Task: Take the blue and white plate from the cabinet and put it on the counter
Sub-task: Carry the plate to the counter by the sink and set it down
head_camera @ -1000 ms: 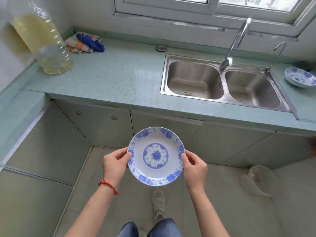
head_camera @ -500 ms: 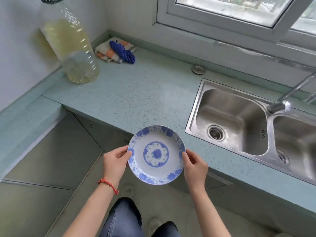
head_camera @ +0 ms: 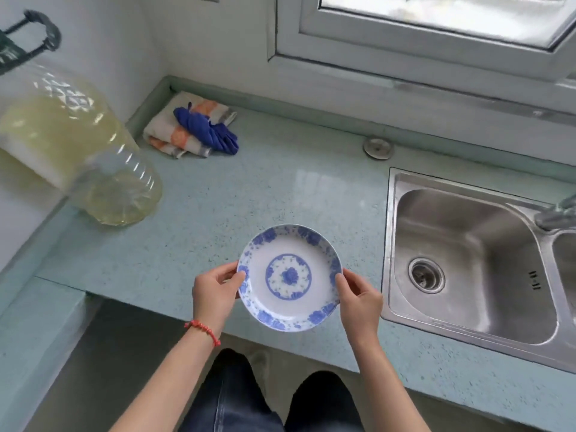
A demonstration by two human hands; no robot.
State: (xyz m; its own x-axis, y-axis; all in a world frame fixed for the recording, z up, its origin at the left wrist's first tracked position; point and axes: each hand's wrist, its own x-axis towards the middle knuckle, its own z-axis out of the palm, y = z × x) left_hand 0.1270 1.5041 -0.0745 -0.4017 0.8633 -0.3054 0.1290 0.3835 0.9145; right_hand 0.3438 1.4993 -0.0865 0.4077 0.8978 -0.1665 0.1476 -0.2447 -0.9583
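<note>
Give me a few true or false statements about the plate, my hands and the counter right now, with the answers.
1. Both hands, left hand and right hand, hold the plate by its rim. True.
2. The plate lies in the sink. False: it is over the counter, left of the sink.
3. A blue cloth lies near the back corner. True.
4. The plate holds food. False: it is empty.
5. The bracelet is on the right wrist. False: the left.
</note>
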